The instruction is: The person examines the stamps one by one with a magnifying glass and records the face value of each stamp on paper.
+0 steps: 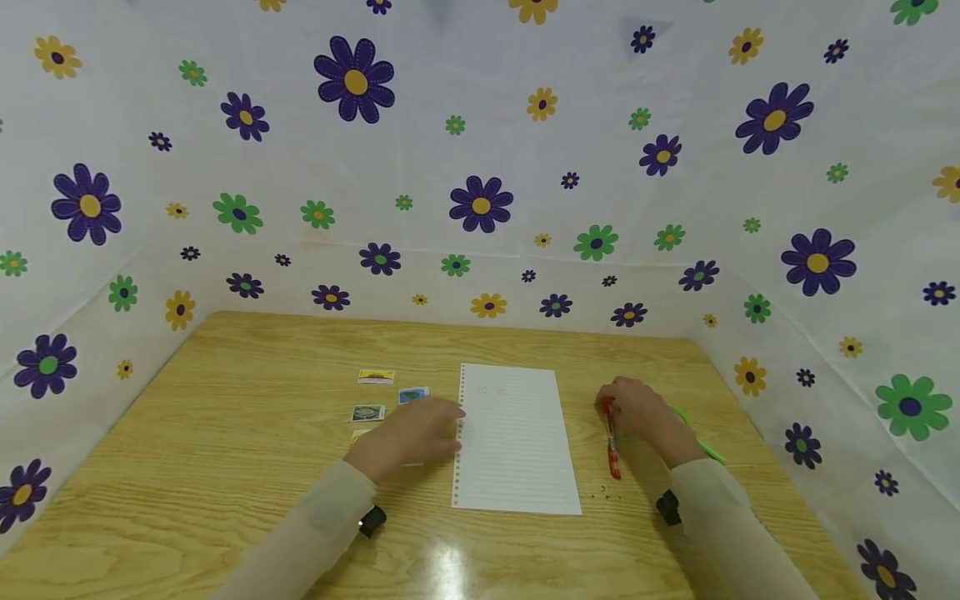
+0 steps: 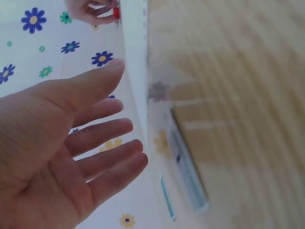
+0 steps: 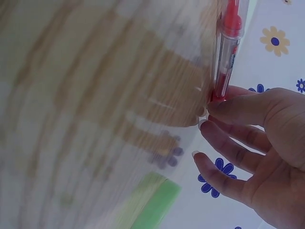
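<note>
My right hand pinches the far end of a red pen with a clear barrel, which lies on the wooden table. In the right wrist view, thumb and fingertips meet at the pen's red end. My left hand is over the small picture cards, its fingertips right at the punched left edge of a lined sheet of paper. In the left wrist view those fingers are spread and relaxed, holding nothing. Faint marks show near the top of the sheet.
Small picture cards lie left of the paper, some partly hidden by my left hand. A green object lies beyond my right wrist, partly covered. Dark crumbs dot the table below the pen. A flowered cloth encloses the table.
</note>
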The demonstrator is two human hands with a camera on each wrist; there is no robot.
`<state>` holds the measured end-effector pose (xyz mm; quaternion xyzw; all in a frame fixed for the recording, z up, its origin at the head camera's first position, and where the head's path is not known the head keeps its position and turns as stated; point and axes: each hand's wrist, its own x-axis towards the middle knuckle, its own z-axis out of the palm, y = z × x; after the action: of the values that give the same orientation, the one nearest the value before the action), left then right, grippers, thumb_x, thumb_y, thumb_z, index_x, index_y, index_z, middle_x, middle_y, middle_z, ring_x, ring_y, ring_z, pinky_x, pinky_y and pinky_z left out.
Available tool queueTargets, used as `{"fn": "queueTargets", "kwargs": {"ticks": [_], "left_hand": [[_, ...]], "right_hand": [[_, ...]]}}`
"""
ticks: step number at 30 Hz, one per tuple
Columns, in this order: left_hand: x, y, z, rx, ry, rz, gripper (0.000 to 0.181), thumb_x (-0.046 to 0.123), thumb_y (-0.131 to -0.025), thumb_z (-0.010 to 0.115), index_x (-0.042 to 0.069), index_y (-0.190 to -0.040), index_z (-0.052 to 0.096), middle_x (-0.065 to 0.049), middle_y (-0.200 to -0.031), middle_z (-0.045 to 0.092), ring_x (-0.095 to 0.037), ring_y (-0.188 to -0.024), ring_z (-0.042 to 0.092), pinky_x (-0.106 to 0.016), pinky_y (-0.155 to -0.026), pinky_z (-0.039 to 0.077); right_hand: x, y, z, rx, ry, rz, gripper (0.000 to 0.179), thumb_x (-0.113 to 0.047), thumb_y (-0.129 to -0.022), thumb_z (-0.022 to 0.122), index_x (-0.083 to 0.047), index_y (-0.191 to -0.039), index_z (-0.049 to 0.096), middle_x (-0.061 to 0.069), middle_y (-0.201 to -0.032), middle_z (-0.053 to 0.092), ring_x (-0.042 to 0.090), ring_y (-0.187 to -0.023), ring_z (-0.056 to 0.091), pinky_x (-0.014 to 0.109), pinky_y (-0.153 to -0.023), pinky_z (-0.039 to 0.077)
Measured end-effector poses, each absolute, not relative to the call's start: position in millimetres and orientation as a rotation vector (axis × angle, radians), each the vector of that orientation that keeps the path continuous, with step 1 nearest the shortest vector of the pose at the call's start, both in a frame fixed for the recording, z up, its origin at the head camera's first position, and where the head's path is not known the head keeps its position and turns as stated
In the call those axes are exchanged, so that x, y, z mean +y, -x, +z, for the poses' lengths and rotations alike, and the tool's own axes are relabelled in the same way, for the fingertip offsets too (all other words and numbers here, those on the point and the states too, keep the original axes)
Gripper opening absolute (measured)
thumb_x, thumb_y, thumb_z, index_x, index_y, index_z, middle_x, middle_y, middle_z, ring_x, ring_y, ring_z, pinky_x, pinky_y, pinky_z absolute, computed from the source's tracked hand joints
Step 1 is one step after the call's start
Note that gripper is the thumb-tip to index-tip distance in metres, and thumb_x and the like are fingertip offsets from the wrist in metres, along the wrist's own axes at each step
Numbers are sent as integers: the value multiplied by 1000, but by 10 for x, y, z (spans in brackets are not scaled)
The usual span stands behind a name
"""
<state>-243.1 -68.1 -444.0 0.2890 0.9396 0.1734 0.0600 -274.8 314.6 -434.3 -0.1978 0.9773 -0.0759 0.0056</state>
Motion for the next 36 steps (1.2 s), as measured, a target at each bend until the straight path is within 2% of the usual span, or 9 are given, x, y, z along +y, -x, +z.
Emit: {"fn": "queueTargets", "kwargs": {"ticks": [6, 11, 16, 21, 29, 36], "left_hand": [[-910, 2454, -4354, 2866, -767, 658, 44, 26, -96, 75, 10, -136, 66, -8, -142, 65, -32, -135, 59, -49, -113, 47], [-1210, 2471, -4328, 2927, -730, 668, 42, 25, -95, 75, 9, -134, 67, -8, -138, 68, -31, -131, 62, -50, -109, 50], [-1543, 2524, -4361, 2973, -734, 640, 42, 25, -95, 76, 7, -132, 68, -11, -135, 70, -35, -128, 64, -54, -107, 51], [-1790, 2569, -4389, 3005, -695, 593, 43, 25, -96, 74, 4, -133, 67, -15, -135, 69, -39, -129, 62, -57, -109, 48], [-2018, 2577, -4402, 3033, -650, 628, 40, 21, -95, 75, -1, -128, 68, -21, -132, 70, -44, -127, 61, -59, -109, 46], [-2097, 2595, -4425, 2989, -594, 678, 37, 17, -96, 73, 0, -129, 68, -22, -136, 67, -46, -132, 58, -61, -112, 44]], "right_hand": [[3208, 2736, -4340, 3058, 609, -354, 25, 5, -86, 72, -3, -109, 76, 18, -102, 71, 36, -92, 68, 53, -84, 58], [3303, 2658, -4265, 3069, 528, -464, 28, 6, -89, 67, 2, -116, 73, 25, -111, 71, 35, -89, 70, 51, -79, 59], [3448, 2569, -4147, 3091, 506, -503, 25, 6, -89, 69, 4, -114, 72, 28, -107, 71, 33, -81, 70, 49, -72, 59], [3616, 2459, -4095, 3100, 468, -492, 22, 1, -89, 71, 4, -111, 73, 25, -100, 72, 33, -80, 70, 51, -74, 59], [3888, 2348, -4109, 3103, 325, -454, 22, -5, -90, 72, 3, -111, 72, 25, -101, 72, 34, -81, 69, 54, -77, 57], [4064, 2307, -4121, 3084, 247, -443, 23, -8, -91, 73, 2, -111, 72, 26, -102, 72, 36, -83, 71, 56, -79, 57]]}}
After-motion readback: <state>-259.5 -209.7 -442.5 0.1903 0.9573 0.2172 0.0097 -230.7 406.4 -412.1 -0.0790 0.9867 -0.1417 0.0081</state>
